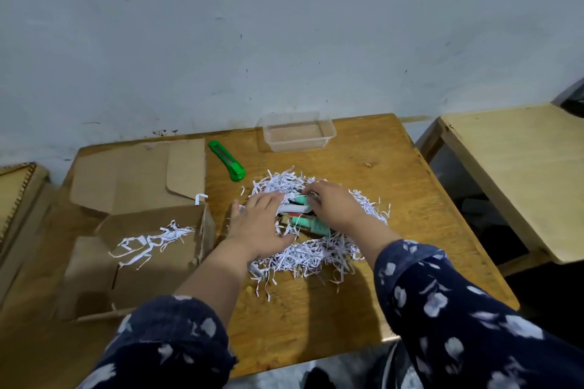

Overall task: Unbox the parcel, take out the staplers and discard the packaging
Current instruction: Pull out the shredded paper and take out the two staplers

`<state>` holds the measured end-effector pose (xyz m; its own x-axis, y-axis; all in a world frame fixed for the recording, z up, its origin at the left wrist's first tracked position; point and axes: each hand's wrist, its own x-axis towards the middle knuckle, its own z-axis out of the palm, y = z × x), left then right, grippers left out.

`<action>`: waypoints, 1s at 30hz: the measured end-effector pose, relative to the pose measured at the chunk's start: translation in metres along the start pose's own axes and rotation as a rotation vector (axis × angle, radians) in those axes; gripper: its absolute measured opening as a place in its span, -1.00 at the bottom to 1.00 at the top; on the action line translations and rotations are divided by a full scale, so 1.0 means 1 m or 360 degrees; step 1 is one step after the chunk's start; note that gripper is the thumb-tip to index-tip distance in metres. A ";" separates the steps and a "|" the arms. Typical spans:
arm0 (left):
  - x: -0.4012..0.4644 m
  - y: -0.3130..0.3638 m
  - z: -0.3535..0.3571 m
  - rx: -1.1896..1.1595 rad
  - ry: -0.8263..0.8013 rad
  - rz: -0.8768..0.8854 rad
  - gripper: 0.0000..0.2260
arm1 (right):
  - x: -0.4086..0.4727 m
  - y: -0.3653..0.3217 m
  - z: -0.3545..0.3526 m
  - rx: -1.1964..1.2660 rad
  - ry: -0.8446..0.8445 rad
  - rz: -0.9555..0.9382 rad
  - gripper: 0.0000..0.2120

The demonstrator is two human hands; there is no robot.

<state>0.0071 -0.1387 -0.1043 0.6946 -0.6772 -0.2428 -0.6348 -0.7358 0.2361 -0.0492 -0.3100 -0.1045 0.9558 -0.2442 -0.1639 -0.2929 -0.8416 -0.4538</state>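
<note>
The staplers [305,220], mint-green and white blocky plastic bodies, lie bunched together in the middle of a loose heap of shredded white paper [311,254] on the wooden bench [401,199]. The left hand [262,224] lies flat, fingers spread, pressing on the heap's left side and touching the white stapler. The right hand [331,204] curls its fingertips round the top green stapler. To the left sits the opened cardboard box [151,249], flaps splayed, a few paper strips inside. Behind the heap lie a green utility knife [227,161] and a clear rectangular plastic tub [297,133].
</note>
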 end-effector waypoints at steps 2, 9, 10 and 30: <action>0.001 -0.002 0.000 -0.0006 -0.0013 -0.0012 -0.23 | -0.001 0.001 -0.003 -0.0081 -0.0097 0.0022 -0.64; 0.003 -0.003 0.004 0.0042 -0.0087 -0.0021 -0.19 | -0.005 0.000 -0.008 -0.0392 -0.0117 0.0169 -0.57; 0.003 -0.002 0.004 0.0048 -0.0096 -0.0019 -0.20 | -0.007 0.001 -0.008 -0.0405 -0.0092 0.0191 -0.57; -0.001 0.044 -0.028 -0.0616 0.0625 0.0057 -0.54 | -0.062 -0.018 -0.071 0.1361 0.0286 0.0439 -0.70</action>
<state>-0.0127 -0.1703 -0.0673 0.7958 -0.5928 0.1235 -0.5412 -0.6049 0.5842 -0.1016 -0.3134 -0.0240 0.8177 -0.5153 -0.2567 -0.3634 -0.1161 -0.9244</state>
